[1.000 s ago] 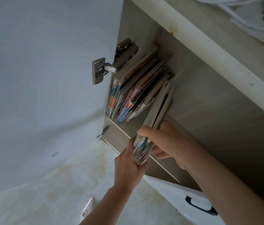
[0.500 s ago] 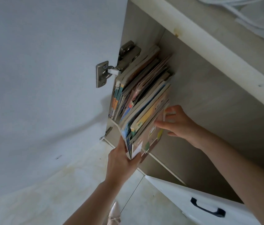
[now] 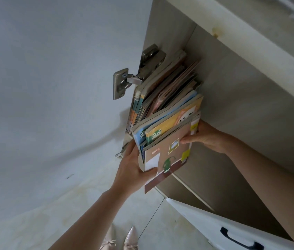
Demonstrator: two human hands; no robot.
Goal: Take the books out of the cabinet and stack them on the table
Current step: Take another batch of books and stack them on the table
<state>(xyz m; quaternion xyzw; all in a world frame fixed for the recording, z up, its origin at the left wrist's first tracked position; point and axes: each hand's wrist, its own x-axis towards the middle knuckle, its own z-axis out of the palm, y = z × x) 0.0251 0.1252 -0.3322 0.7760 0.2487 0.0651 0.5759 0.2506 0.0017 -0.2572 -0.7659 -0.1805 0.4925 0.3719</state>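
step: pulling bundle of thin colourful paperback books (image 3: 167, 141) from beige cabinet (image 3: 251, 109), at frame centre; l hand (image 3: 133, 166) at 7 o'clock grips spines, r hand (image 3: 205, 136) at 3 pinches edge. next: lift clear w/ both hands, carry to table

A metal hinge (image 3: 124, 82) on the open door (image 3: 52, 87), a black-handled drawer (image 3: 232, 235), pale pointed shoes (image 3: 130, 239) on the floor (image 3: 34, 213)

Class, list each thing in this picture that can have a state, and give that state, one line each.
Cabinet door: swung open.
Held books: gripped, partly pulled out of the cabinet.
Remaining books: leaning inside the cabinet.
Left hand: gripping the bundle's lower end.
Right hand: holding the bundle's far side.
Drawer: shut.
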